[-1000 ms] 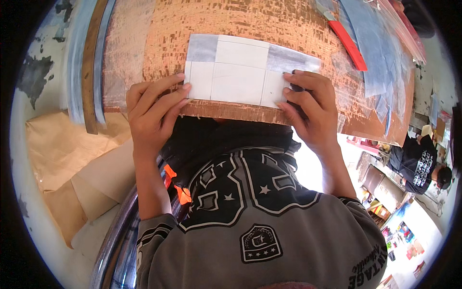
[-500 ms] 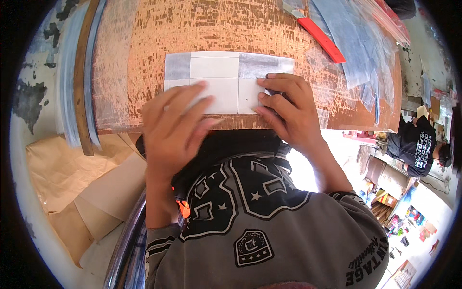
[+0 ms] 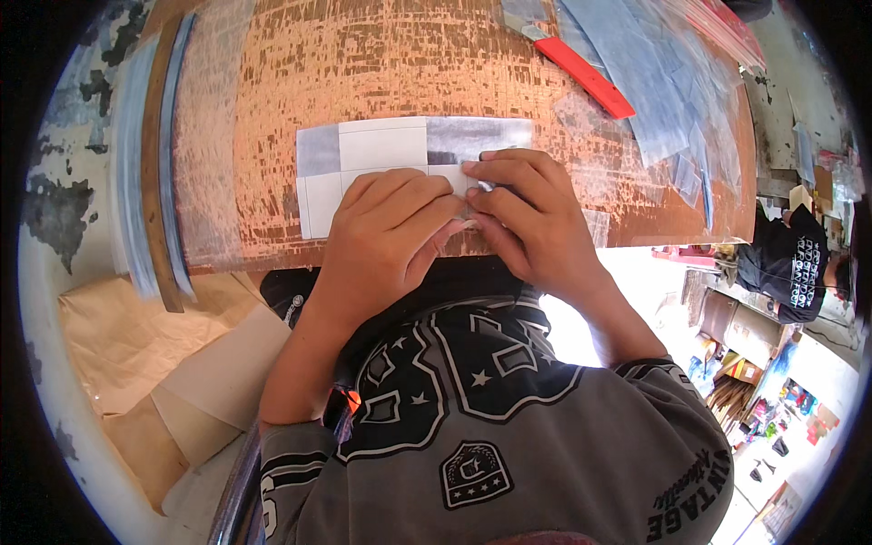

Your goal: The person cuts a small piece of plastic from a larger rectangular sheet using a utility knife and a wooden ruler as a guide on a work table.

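A rectangular sheet (image 3: 383, 143) lies near the table's front edge. It has white panels, thin ruled lines and shiny grey patches. My left hand (image 3: 383, 232) rests over its near middle, fingers together, thumb and fingertips pinching the near edge toward the right. Close beside it, my right hand (image 3: 540, 211) grips the sheet's right end, its fingers curled. The fingertips of both hands almost meet at a small pinched bit of the edge. The sheet's near right corner is hidden under my fingers.
A red-handled cutter knife (image 3: 586, 77) lies on the worn brown table (image 3: 282, 91) at the far right, beside bluish clear plastic sheets (image 3: 658, 100). A wooden strip (image 3: 154, 163) runs along the left side. Brown paper (image 3: 154, 341) sits below left. Another person (image 3: 786, 268) is at far right.
My left hand has moved right and come down onto the sheet's near edge beside my right hand, its fingers closing. The sheet has shifted slightly left and nearer in the view.
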Demonstrator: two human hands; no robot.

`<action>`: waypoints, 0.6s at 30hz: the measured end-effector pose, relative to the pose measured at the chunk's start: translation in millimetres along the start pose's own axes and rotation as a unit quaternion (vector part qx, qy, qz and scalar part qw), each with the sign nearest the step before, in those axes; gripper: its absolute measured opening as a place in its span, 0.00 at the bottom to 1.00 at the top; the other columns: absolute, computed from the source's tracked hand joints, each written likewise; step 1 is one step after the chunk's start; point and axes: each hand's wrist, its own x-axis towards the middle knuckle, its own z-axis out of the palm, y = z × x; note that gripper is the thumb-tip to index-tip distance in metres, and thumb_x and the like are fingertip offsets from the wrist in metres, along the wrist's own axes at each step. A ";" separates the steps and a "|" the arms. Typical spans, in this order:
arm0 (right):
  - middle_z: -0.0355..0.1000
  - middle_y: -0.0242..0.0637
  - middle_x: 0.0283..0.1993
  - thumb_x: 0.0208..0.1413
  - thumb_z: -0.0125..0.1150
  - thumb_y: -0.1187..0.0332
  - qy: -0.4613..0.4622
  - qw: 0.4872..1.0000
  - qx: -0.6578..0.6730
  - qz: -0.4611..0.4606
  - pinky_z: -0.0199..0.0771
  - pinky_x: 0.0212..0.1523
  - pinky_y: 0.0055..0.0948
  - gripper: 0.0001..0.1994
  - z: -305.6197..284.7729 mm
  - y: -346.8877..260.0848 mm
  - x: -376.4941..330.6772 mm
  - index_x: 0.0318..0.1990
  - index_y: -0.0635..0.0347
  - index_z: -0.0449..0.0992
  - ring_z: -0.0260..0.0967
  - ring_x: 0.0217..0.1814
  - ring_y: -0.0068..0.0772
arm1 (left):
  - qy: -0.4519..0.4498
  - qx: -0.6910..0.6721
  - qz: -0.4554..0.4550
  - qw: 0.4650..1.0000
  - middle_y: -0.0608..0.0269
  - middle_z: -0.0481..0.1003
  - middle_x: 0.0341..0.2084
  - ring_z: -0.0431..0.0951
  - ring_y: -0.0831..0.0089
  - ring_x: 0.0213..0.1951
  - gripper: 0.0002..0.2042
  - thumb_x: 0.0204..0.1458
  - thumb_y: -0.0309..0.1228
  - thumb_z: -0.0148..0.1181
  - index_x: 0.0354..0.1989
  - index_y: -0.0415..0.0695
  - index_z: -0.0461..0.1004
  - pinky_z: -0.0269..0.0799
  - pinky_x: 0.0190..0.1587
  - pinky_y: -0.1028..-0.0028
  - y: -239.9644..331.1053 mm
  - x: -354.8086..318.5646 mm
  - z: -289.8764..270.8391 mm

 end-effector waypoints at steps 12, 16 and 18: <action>0.78 0.45 0.56 0.63 0.70 0.67 0.085 0.968 -0.218 0.095 0.74 0.59 0.44 0.20 -62.0 75.0 33.2 0.61 0.60 0.81 0.74 0.56 0.53 | 0.004 -0.008 -0.002 1.000 0.64 0.82 0.45 0.80 0.58 0.50 0.11 0.55 0.26 0.71 0.46 0.46 0.84 0.72 0.56 0.60 -3.3 -1.1 1.6; 0.78 0.48 0.52 0.63 0.67 0.69 0.061 0.970 -0.208 0.108 0.75 0.56 0.45 0.20 -62.3 81.4 35.5 0.62 0.61 0.79 0.74 0.54 0.53 | 0.011 -0.014 -0.004 1.000 0.64 0.81 0.45 0.80 0.59 0.50 0.12 0.55 0.26 0.71 0.48 0.47 0.85 0.71 0.56 0.60 -2.2 -0.8 3.1; 0.77 0.49 0.49 0.61 0.66 0.72 0.062 0.970 -0.209 0.104 0.76 0.53 0.47 0.20 -62.5 80.1 36.5 0.61 0.62 0.79 0.74 0.51 0.56 | 0.003 -0.016 -0.003 1.000 0.64 0.81 0.45 0.79 0.60 0.50 0.12 0.55 0.26 0.70 0.48 0.47 0.85 0.70 0.55 0.60 -3.6 -1.2 2.7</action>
